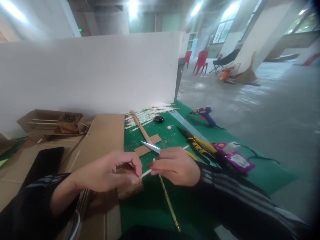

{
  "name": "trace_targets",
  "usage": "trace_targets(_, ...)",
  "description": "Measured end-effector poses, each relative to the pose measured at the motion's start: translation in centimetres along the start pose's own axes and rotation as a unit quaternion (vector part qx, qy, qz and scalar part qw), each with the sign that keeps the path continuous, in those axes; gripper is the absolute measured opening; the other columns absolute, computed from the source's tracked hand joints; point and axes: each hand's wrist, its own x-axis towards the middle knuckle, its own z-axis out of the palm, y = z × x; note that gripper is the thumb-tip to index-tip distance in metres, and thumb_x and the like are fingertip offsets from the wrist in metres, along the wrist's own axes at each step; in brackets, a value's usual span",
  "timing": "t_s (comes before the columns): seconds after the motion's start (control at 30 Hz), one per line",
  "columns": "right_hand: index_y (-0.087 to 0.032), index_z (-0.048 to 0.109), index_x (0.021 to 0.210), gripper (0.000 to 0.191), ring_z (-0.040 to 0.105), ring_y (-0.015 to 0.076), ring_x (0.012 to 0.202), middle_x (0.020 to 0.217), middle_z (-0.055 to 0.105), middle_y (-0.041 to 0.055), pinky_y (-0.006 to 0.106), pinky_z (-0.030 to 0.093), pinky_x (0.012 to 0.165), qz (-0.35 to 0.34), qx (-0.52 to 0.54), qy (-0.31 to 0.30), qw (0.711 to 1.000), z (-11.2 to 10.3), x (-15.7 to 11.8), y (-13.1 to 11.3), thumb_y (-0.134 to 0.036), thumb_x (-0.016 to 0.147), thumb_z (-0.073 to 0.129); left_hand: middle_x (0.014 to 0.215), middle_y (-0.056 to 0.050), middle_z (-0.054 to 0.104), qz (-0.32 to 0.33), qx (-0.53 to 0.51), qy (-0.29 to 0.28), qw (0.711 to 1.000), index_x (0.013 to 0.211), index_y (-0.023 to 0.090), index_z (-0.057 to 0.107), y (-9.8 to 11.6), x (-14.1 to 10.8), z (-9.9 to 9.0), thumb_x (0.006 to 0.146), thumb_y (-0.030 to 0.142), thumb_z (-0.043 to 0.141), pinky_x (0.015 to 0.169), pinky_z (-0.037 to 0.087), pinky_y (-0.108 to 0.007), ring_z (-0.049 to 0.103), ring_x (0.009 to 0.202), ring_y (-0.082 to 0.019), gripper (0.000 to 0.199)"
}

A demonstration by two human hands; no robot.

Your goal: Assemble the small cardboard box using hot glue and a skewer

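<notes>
A slim, pale stick [146, 173] slants toward two o'clock, pinched by the left hand [117, 170] and the right hand [177, 165]. From the latter, a shiny silver blade [151, 147] juts out, its tip toward ten o'clock.

Workshop: glue gun [206, 115], pliers [192, 137]

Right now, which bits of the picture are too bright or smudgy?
Head view: the ceiling lights glare white and hazy; head view again: the floor has shiny patches, the faraway red chairs look soft, and the nearby pale stick looks clearer.
</notes>
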Motion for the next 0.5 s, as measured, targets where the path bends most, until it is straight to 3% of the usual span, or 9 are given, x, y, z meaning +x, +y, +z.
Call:
trace_targets(0.2, -0.016, 0.073, 0.089, 0.028, 0.055, 0.0109, 0.056, 0.061, 0.06, 0.0008, 0.024, 0.037, 0.054, 0.009, 0.013, -0.009, 1.0, 0.2, -0.1, 0.0, -0.034, 0.1, 0.054, 0.086, -0.001, 0.066, 0.026, 0.086, 0.005, 0.996, 0.092, 0.017, 0.06, 0.3, 0.0, -0.1, 0.096, 0.021, 0.059, 0.067, 0.044, -0.02, 0.059, 0.075, -0.012, 0.006)
trace_targets(0.5, -0.017, 0.071, 0.091, 0.018, 0.059, 0.0109, 0.058, 0.068, 0.068, 0.0024, 0.022, 0.042, 0.056, 0.033, 0.018, 0.043, 0.998, 0.1, 0.2, -0.1, -0.026, 0.098, 0.057, 0.091, -0.002, 0.057, 0.134, 0.269, 0.091, 0.949, 0.093, 0.02, 0.05, 0.8, -0.1, 0.5, 0.098, 0.013, 0.045, 0.077, 0.044, -0.023, 0.053, 0.084, -0.015, 0.01)
